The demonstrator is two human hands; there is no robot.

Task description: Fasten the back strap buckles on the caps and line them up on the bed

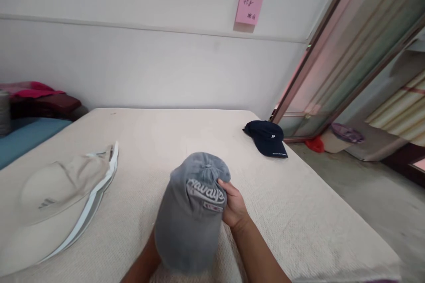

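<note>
Right hand (235, 207) is clasped on grey cap (191, 214), hidden left hand's grip indeterminable; pale caps (63, 205) are nested at nine o'clock, navy cap (265, 138) left apart at two.

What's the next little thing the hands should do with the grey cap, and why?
I'd probably move the grey cap left, over the beige cap. The right hand already grips its side, and the beige cap lies on top of other pale brims, like a pile it could join. The navy cap lies alone on the other side.
</note>
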